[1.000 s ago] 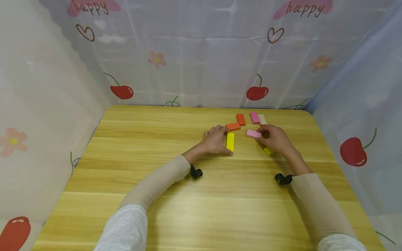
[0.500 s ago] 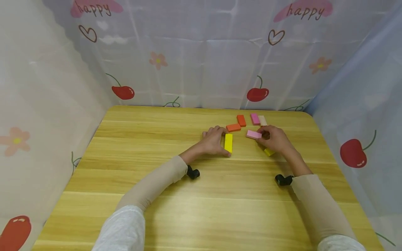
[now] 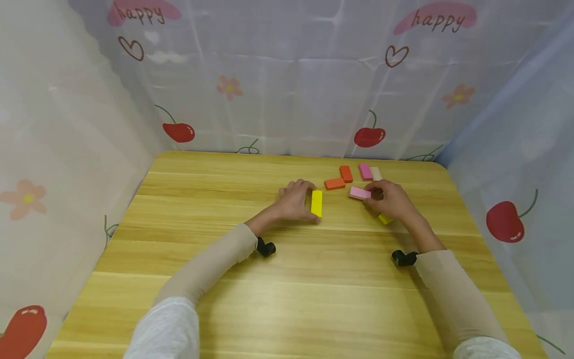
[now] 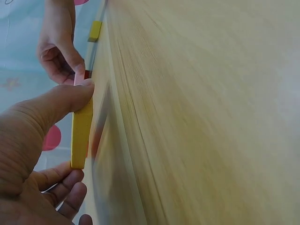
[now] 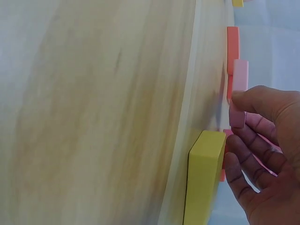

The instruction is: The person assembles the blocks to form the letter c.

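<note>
My left hand (image 3: 307, 202) grips a long yellow block (image 3: 316, 203) lying flat on the wooden table (image 3: 287, 279), thumb at its near end and fingers at its far end. The left wrist view shows the thumb (image 4: 61, 101) pressing that yellow block (image 4: 82, 136). My right hand (image 3: 371, 195) pinches one end of a pink block (image 3: 360, 193). A second yellow block (image 3: 384, 219) lies partly hidden under that hand. In the right wrist view this yellow block (image 5: 204, 178) lies beside the fingers (image 5: 243, 164), and the pink block (image 5: 239, 89) is beyond it.
Two orange blocks (image 3: 335, 183) (image 3: 346, 173), another pink block (image 3: 365, 171) and a beige block (image 3: 376, 173) lie behind the hands near the table's far edge. Printed plastic sheeting (image 3: 287, 89) walls the table at the back and on both sides.
My left hand has slid the yellow block to the left, away from the orange block. The right hand and the pink block have hardly moved.
</note>
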{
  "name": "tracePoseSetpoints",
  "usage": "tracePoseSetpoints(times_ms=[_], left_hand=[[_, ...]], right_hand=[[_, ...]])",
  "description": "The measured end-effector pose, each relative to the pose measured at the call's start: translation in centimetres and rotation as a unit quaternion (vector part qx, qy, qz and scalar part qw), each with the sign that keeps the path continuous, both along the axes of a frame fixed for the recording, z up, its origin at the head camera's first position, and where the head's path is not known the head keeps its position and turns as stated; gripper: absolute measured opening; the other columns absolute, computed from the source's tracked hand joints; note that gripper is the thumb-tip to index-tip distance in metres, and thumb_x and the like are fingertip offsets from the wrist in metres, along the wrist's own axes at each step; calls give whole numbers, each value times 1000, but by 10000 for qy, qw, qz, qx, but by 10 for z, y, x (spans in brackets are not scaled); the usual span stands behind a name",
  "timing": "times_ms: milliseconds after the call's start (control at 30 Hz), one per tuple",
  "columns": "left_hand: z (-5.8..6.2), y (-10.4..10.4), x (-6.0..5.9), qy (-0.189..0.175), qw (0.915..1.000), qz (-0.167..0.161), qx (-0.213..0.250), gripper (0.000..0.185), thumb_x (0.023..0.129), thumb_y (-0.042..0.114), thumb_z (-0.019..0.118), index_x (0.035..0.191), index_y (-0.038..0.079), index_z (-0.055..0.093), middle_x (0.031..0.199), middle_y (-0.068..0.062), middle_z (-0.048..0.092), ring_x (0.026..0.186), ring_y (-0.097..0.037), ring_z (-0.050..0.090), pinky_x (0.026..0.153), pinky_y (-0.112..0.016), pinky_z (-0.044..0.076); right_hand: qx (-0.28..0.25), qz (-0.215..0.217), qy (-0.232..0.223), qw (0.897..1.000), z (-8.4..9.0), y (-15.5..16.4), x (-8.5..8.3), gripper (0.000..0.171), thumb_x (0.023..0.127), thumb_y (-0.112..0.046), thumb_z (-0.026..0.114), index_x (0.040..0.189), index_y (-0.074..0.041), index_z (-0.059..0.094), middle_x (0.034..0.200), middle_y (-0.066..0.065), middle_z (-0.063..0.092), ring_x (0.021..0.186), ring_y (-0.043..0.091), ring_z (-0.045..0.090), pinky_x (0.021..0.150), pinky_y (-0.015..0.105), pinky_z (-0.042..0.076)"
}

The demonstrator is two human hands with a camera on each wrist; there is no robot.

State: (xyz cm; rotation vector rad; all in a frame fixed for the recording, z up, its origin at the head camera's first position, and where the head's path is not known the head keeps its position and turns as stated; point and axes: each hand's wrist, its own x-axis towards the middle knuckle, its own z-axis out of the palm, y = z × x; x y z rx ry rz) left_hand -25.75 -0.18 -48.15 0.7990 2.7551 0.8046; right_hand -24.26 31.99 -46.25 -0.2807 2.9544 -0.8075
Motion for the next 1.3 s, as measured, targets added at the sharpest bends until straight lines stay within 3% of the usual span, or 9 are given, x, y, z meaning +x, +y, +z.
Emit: tracePoseSetpoints(times_ms=[900,1300], left_hand=[[1,-81,10,80,9993,372,-50,94,64,62,84,140,21,47,132,1,51,122,-25,40,92,-49,24],[5,-125,20,154,9987,427,-211,95,61,64,85,138,21,48,132,1,52,118,-24,42,90,-47,25]], right_hand=[[-451,609,306,9967,-2,-35,-15,32,86,-22,76,114,-10,67,109,9,65,99,26,61,89,46,53],[-274,1080,364,9931,4,-76,-26,36,84,-22,77,117,-11,67,107,6,67,98,23,62,86,41,52]])
